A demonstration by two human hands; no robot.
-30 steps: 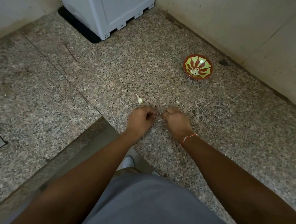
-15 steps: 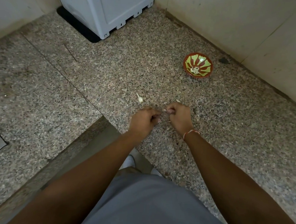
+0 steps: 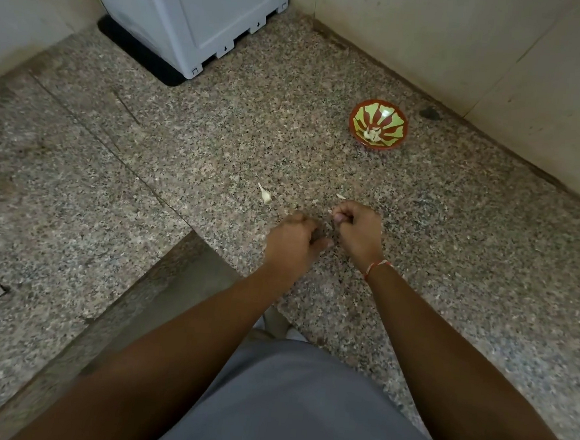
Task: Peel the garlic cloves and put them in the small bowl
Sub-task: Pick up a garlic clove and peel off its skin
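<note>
A small red bowl (image 3: pixel 398 114) with a green and red pattern stands on the speckled stone counter at the far right; several peeled garlic cloves (image 3: pixel 372 135) lie in its bottom. One unpeeled garlic clove (image 3: pixel 265 196) lies on the counter, left of my hands. My right hand (image 3: pixel 359 230) is curled and pinches a small pale piece of garlic (image 3: pixel 331 211) at its fingertips. My left hand (image 3: pixel 293 241) is close beside it, with fingers curled and thumb pressed to them; what it holds is hidden.
A scrap of garlic skin (image 3: pixel 341 196) lies just beyond my right hand. A white appliance (image 3: pixel 206 18) stands at the back on a dark mat. Tiled walls close the back and right. The counter's edge (image 3: pixel 161 279) steps down at the lower left.
My hands, joined on the garlic half a second ago, have drawn slightly apart. The right hand has gone up and away with the pale piece, and the left has dropped a little.
</note>
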